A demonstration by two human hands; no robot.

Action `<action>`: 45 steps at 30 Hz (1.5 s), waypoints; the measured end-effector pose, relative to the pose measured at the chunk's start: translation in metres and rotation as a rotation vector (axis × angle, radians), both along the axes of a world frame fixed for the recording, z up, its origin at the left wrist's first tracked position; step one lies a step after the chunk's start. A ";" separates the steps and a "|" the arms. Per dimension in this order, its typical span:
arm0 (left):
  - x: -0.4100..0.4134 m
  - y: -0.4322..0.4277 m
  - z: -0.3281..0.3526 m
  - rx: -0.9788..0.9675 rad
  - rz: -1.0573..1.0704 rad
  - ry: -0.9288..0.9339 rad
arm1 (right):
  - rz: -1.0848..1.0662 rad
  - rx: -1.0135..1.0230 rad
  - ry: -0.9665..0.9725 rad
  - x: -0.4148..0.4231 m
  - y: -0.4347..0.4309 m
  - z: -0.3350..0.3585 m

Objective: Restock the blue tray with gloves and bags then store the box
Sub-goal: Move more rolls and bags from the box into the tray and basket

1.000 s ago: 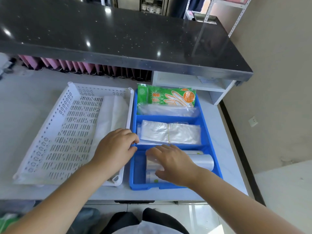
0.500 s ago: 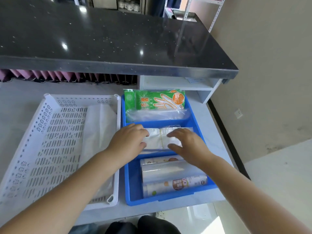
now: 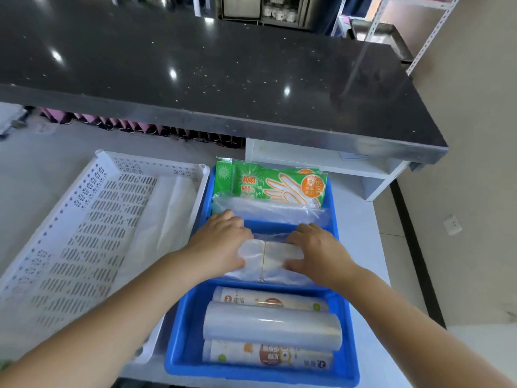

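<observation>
A blue tray (image 3: 183, 343) with three compartments sits at the counter's front. Green glove packs (image 3: 277, 183) stand in the far compartment over a clear bag. In the middle compartment lies a banded bundle of clear bags (image 3: 268, 257); my left hand (image 3: 221, 242) grips its left end and my right hand (image 3: 319, 252) grips its right end, and the bundle bows up slightly between them. Three rolls of bags (image 3: 271, 329) fill the near compartment. A white perforated box (image 3: 78, 233) stands to the tray's left, holding white sheets along its right side.
A black countertop (image 3: 223, 65) overhangs the back of the work surface. Beneath it on the right is a white open shelf (image 3: 321, 161). Pink folded items (image 3: 92, 120) line the gap under the counter. The work surface ends just right of the tray.
Both hands moved from the near compartment's rolls to the middle compartment and closed on the bundle's ends. The camera view shifted closer and lower.
</observation>
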State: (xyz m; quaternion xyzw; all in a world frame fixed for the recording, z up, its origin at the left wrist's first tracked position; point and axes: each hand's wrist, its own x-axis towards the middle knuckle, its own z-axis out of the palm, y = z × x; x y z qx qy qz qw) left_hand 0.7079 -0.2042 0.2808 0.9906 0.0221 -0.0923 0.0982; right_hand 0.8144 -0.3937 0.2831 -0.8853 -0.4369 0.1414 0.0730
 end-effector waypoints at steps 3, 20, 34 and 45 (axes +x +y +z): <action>-0.003 -0.002 0.013 -0.155 0.112 0.011 | 0.030 0.016 0.128 0.011 0.002 0.012; -0.022 0.036 0.042 -0.205 0.532 -0.471 | -0.020 0.356 -0.196 0.027 0.005 0.056; -0.018 0.020 0.009 -0.253 0.253 -0.251 | 0.264 0.238 -0.082 -0.017 -0.010 0.002; -0.005 0.005 -0.007 -0.020 0.002 0.013 | 0.156 0.098 -0.035 -0.007 -0.001 -0.001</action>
